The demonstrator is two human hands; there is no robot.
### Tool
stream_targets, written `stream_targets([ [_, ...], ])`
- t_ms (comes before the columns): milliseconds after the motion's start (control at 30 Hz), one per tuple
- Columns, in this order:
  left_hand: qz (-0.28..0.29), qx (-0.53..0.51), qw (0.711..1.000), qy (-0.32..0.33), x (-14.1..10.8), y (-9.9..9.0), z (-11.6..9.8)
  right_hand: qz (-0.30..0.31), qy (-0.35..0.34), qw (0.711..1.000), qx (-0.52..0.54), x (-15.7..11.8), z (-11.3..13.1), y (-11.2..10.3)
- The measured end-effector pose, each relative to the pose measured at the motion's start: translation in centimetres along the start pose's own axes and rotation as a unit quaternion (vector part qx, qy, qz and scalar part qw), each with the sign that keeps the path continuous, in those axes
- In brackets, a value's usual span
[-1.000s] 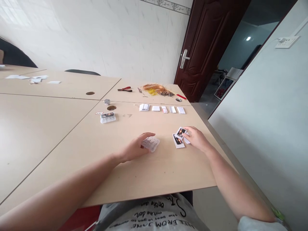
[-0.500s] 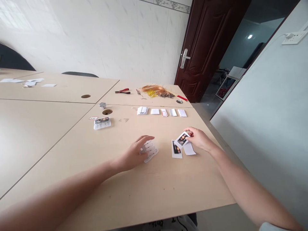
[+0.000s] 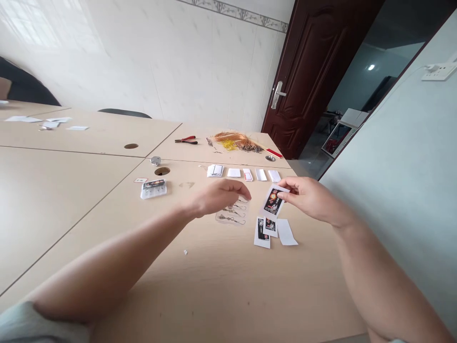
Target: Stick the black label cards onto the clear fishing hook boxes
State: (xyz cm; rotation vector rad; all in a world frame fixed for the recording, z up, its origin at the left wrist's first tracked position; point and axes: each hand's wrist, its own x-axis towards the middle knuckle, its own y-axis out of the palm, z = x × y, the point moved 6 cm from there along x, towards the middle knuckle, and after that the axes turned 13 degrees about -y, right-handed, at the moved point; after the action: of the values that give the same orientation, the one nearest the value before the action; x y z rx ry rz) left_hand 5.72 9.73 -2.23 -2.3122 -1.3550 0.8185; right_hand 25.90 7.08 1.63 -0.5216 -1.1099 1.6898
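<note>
My right hand [image 3: 306, 198] holds a printed black-and-red card [image 3: 273, 201] by its edge between thumb and fingers, above the table. Below it lie two smaller printed cards [image 3: 262, 232] and a plain white paper slip [image 3: 286, 232]. My left hand [image 3: 222, 197] is curled just above the top edge of a clear plastic pack [image 3: 232, 214] of metal hooks with swivels. Its fingers hide the pack's upper part, and I cannot tell whether they hold anything.
A row of white paper slips [image 3: 233, 173] lies beyond my hands. Farther back are red-handled pliers [image 3: 186, 140] and a tangle of golden fibre and hooks [image 3: 237, 141]. A second packaged set [image 3: 153, 189] sits left, near a table grommet hole [image 3: 162, 171]. The table's right edge meets a wall.
My right hand has lifted the printed card off the pile, up and toward the table's far side. My left hand has risen from the clear pack, leaving the hooks more visible.
</note>
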Motion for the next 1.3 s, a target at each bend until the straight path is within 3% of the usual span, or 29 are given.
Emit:
stream_targets([
  [100, -0.004, -0.049, 0.997, 0.053, -1.3, -1.0, -2.3, -0.032, -0.032, 0.999, 0.017, -0.5, 3.1, -1.7],
  [200, 0.005, -0.084, 0.992, 0.092, -3.4, -1.4, -2.9, -0.070, -0.074, 0.994, 0.026, -2.0, 5.9, -2.7],
  [300, 0.098, -0.115, 0.977, 0.151, -5.7, -0.6, -3.1, -0.114, -0.154, 0.981, 0.024, -3.9, 8.1, -2.9],
  [400, 0.196, -0.151, 0.949, 0.196, -7.3, 0.5, -3.4, -0.130, -0.191, 0.973, 0.013, -5.3, 8.9, -2.6],
  [533, 0.253, -0.173, 0.932, 0.193, -8.1, 1.6, -3.8, -0.139, -0.203, 0.969, -0.020, -6.3, 9.3, -2.7],
  [767, 0.253, -0.155, 0.933, 0.204, -8.7, 2.2, -4.1, -0.135, -0.214, 0.967, -0.026, -6.6, 10.0, -2.8],
  [900, 0.226, -0.123, 0.942, 0.214, -8.7, 1.8, -4.0, -0.142, -0.203, 0.969, -0.026, -6.3, 9.7, -3.0],
  [1033, 0.184, -0.090, 0.955, 0.213, -8.4, 1.4, -3.9, -0.177, -0.182, 0.967, -0.028, -6.1, 9.3, -3.3],
  [1300, 0.209, -0.116, 0.951, 0.195, -8.3, 2.0, -3.7, -0.262, -0.166, 0.951, 0.019, -6.3, 9.2, -4.0],
])
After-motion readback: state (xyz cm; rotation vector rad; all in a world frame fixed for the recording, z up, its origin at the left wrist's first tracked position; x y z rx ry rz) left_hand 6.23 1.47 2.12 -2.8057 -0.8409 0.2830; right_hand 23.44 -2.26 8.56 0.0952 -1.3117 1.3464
